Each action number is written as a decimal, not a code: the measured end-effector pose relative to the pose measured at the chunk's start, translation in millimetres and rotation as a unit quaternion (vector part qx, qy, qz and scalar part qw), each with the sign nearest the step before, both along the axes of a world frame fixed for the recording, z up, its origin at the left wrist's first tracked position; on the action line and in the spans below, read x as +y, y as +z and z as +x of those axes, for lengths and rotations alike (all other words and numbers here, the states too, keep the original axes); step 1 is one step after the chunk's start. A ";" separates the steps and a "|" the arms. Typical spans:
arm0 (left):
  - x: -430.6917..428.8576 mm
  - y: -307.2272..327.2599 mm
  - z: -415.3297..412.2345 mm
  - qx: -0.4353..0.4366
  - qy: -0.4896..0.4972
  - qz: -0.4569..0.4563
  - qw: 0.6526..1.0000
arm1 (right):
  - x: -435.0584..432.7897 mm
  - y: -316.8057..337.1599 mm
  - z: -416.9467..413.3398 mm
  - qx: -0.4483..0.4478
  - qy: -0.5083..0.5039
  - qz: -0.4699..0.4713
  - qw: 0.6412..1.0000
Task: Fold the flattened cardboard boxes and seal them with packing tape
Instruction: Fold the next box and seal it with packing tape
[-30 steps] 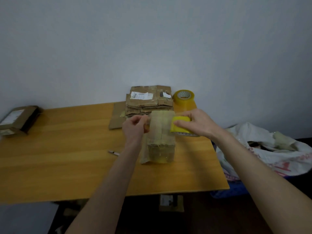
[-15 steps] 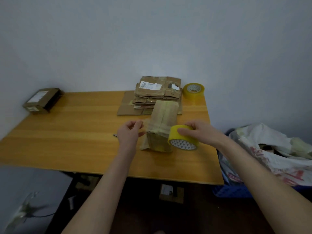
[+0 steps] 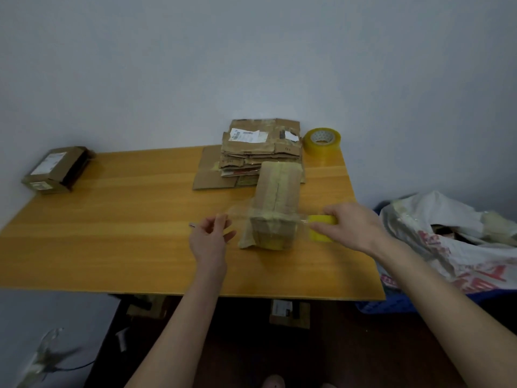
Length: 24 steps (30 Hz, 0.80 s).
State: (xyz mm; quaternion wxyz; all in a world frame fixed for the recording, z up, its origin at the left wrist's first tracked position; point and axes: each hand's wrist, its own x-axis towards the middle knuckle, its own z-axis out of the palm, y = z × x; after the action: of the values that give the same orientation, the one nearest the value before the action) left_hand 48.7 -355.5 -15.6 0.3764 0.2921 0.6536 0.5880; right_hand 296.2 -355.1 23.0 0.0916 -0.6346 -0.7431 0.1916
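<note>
A smooth, honey-coloured wooden table (image 3: 112, 219) stands against a plain pale wall. Near its front right part stands a folded cardboard box (image 3: 275, 191), a tall brown block, its upper face striped with glossy tape along the centre seam. A clear, shiny strip of tape (image 3: 237, 214) stretches across the near top edge of the box. The hands are apart, one on each side of the box. The left hand (image 3: 208, 239) has its fingers curled at the strip's free end and appears to pinch it. The right hand (image 3: 355, 228) grips a round roll of yellow tape (image 3: 321, 219). Behind the box lies a ragged stack of flattened cardboard boxes (image 3: 261, 147) with white labels, and beside it a second tape roll (image 3: 321, 142). A small sealed carton (image 3: 56, 169) sits at the far left corner. A crumpled white plastic bag (image 3: 453, 233) lies right of the table.
</note>
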 end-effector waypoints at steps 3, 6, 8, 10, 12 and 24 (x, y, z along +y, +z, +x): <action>4.8 -1.0 -5.3 -0.005 -0.007 0.005 1.000 | -6.5 -7.0 -3.1 -0.056 -0.050 0.030 0.997; 13.0 -0.9 -11.8 -0.040 -0.032 0.009 0.999 | -7.3 -10.6 -8.7 -0.075 -0.055 0.052 0.994; 14.6 -6.1 -13.8 -0.060 -0.039 0.006 0.997 | -8.0 -12.9 -12.3 -0.094 -0.053 0.050 0.993; 14.3 -15.8 -14.5 -0.073 -0.042 -0.004 0.996 | -9.3 -16.7 -15.5 -0.107 -0.064 0.043 0.991; 14.0 -25.7 -14.5 -0.088 -0.045 -0.010 0.995 | -8.8 -21.9 -17.9 -0.116 -0.075 0.044 0.989; 55.9 -63.2 -3.8 -0.117 -0.053 -0.086 0.988 | 27.0 -49.0 -42.3 -0.108 -0.126 0.022 0.986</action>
State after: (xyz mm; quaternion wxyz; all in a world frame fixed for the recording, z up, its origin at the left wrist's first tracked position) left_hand 44.9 -299.6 -78.9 0.5047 0.2221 0.6364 0.5393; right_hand 253.9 -328.1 -26.0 0.0484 -0.7377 -0.6669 0.0927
